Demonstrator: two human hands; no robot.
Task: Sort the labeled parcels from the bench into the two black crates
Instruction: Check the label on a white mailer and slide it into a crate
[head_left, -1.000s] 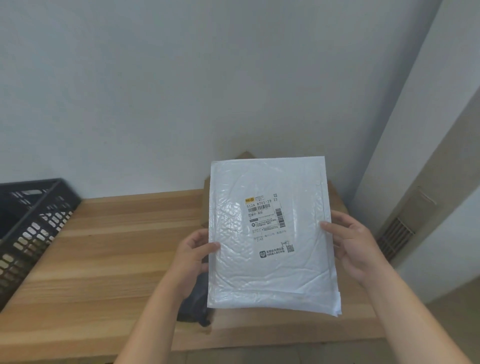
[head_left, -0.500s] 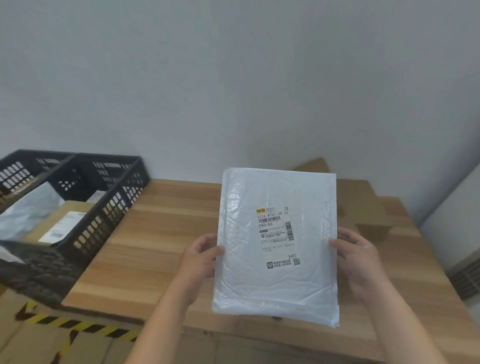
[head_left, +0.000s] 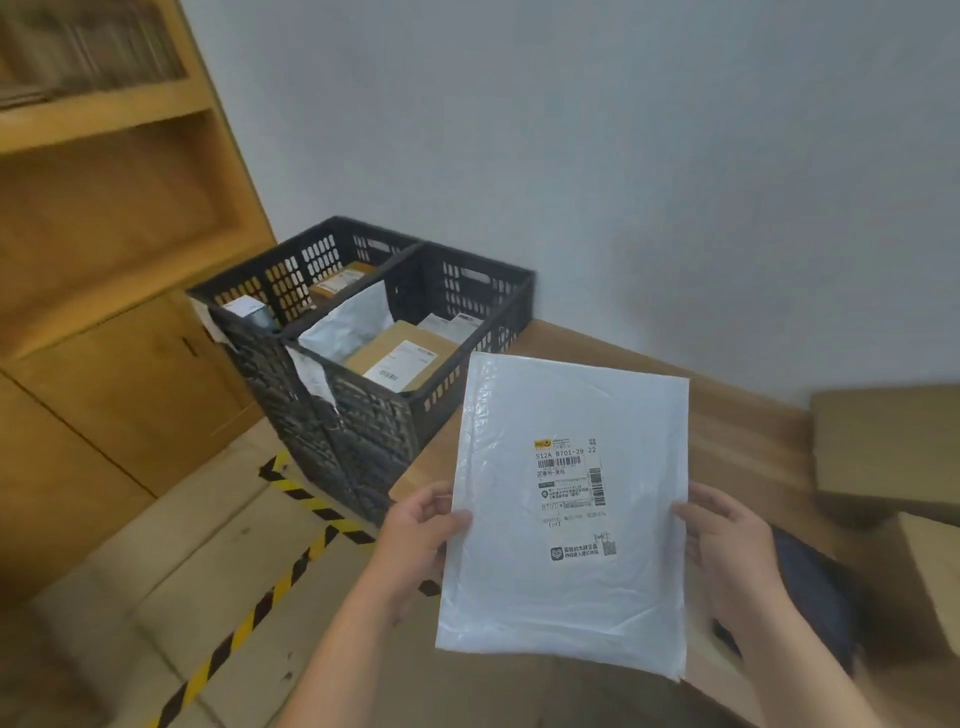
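White parcel (head_left: 571, 519): flat bubble mailer, lower centre of frame. It's held up above the table (head_left: 727, 415) in both hands, with the printed label (head_left: 569, 480) facing the camera.

Left to right:
- Upper left: wooden shelf unit (head_left: 104, 114), blurred. Cabinet door (head_left: 130, 395) below it.
- Lower left: floor (head_left: 156, 597) covered in flattened cardboard. Yellow-black hazard tape (head_left: 291, 566) runs diagonally across it.
- Centre left: two black crates side by side, walls touching, just beside the table's left end.
- Left crate (head_left: 270, 291) holds a brown box (head_left: 340, 280) with a label. There's also a small dark item (head_left: 249, 309) with a white tag at the crate's near-left corner.
- Right crate (head_left: 467, 332) holds a white poly bag (head_left: 353, 322) leaning on the shared wall. Next to the bag is a kraft box (head_left: 400, 356), label up, with a pale parcel (head_left: 449, 325) behind that. A white flap (head_left: 311, 379) hangs over the near rim.
- Left hand (head_left: 421, 540): clamped on the mailer's left edge. Thumb is on the front face, fingers wrapped behind and mostly hidden.
- Right hand (head_left: 727, 545): clamped on the right edge the same way, thumb in front, fingers out of sight behind.
- Just right of the right hand: dark flat item (head_left: 815, 587) lying on the table, partly covered by the wrist. Can't tell what it is.
- Right edge: upper cardboard box (head_left: 883, 447) and lower cardboard box (head_left: 924, 582) on the table, close together, both blurred.
- Plain grey wall (head_left: 623, 156) behind everything, upper centre to upper right.
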